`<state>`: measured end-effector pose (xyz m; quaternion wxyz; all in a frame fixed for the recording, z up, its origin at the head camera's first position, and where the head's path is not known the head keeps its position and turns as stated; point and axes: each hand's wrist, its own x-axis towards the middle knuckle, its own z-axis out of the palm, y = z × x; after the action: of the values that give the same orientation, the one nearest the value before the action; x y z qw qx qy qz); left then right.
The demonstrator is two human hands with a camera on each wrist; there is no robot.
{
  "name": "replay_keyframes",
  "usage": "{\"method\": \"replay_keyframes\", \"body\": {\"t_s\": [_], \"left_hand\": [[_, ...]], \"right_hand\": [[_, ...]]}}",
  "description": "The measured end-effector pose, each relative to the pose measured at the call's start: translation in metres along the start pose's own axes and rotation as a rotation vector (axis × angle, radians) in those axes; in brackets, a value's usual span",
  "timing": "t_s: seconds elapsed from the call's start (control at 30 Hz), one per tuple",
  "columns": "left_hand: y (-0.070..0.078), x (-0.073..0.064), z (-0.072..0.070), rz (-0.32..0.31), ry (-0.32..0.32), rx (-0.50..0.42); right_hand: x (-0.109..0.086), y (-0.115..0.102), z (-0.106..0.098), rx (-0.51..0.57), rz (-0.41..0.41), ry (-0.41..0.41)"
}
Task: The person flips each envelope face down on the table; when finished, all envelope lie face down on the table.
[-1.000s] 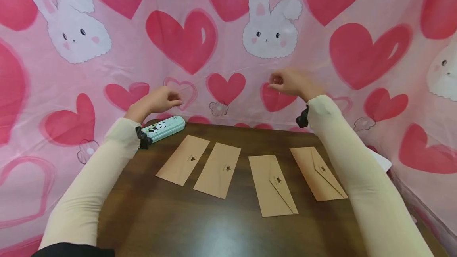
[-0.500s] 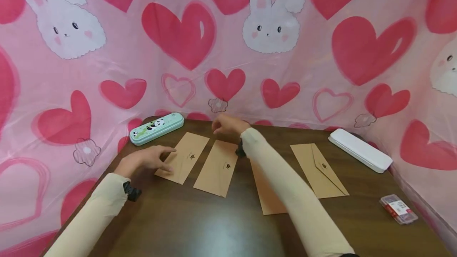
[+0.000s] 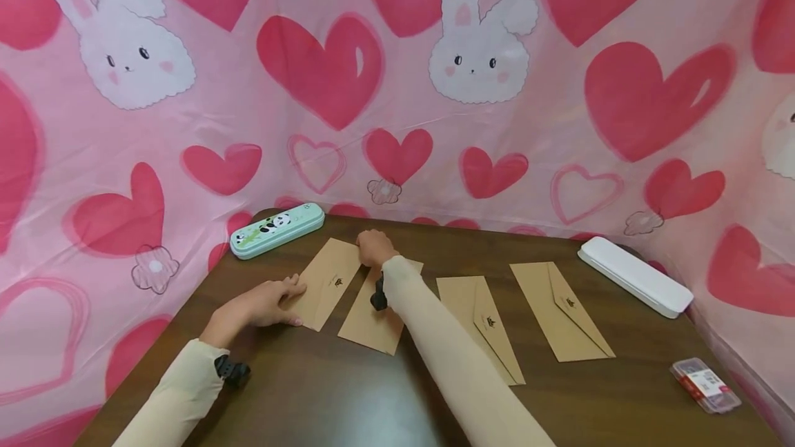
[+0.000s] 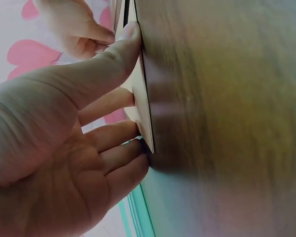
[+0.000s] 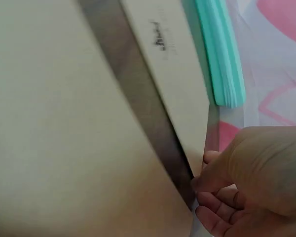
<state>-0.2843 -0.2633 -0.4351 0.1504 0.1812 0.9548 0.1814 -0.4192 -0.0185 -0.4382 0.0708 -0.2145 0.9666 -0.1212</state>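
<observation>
On the brown table, the leftmost tan envelope [image 3: 329, 281], printed with a dark crown, lies between both hands. My left hand [image 3: 263, 302] grips it at its lower left corner, thumb along the near edge and fingers spread along the left side. At its upper right corner, the thumb and fingers of my right hand [image 3: 375, 248] pinch the envelope, as the right wrist view shows closely. A second envelope [image 3: 366, 326] lies just to the right, partly covered by my right wrist. Beyond it lie a third envelope [image 3: 462, 295], overlapped by my right sleeve, and a fourth envelope [image 3: 559, 309].
A mint panda-print case [image 3: 277, 230] sits at the back left, close behind the leftmost envelope. At the right edge are a white case [image 3: 635, 276] and a small clear box [image 3: 705, 385]. A pink heart-and-bunny cloth [image 3: 397, 109] hangs behind the table.
Both hands came down from above the back of the table. The right hand crossed leftward to the leftmost envelope's upper corner; the left hand settled on its lower left corner.
</observation>
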Motion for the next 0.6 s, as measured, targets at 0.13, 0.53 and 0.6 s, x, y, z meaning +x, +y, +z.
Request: {"method": "replay_keyframes", "body": {"t_s": [0.13, 0.53, 0.6], "left_hand": [[-0.002, -0.001, 0.001, 0.009, 0.005, 0.004], [0.003, -0.006, 0.0, 0.028, -0.05, -0.017], [0.003, -0.009, 0.001, 0.03, -0.054, -0.041]], "right_hand": [[0.0, 0.002, -0.005, 0.111, 0.064, -0.077], [-0.012, 0.028, -0.025, 0.242, -0.156, -0.073], [-0.011, 0.03, -0.025, 0.286, -0.192, -0.06]]}}
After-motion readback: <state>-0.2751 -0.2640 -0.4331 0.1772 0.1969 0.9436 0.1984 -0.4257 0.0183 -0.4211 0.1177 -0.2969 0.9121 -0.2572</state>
